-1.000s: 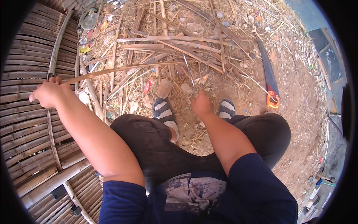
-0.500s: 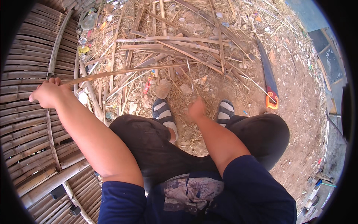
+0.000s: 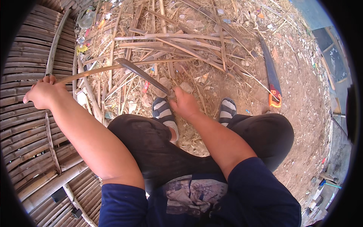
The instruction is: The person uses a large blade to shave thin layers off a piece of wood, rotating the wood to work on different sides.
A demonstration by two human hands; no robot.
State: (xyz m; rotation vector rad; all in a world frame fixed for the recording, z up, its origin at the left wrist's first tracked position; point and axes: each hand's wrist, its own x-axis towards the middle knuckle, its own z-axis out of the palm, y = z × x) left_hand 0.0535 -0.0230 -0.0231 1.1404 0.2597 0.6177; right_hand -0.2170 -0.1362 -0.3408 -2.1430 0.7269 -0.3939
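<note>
My left hand (image 3: 43, 92) grips one end of a long thin bamboo strip (image 3: 113, 67) that stretches to the right over the littered ground. My right hand (image 3: 184, 103) is closed on the handle of a long dark knife (image 3: 141, 75). Its blade points up and left and reaches the strip near its middle. I sit with dark trousers and striped sandals (image 3: 165, 112) just below the knife hand.
A woven bamboo panel (image 3: 26, 125) fills the left side under my left arm. Split bamboo pieces and dry shavings (image 3: 181, 41) cover the ground ahead. A hand saw with an orange handle (image 3: 271, 79) lies on the bare dirt to the right.
My right hand has come up off the ground with the knife in it, and the blade now rests against the strip. My left hand has kept its hold.
</note>
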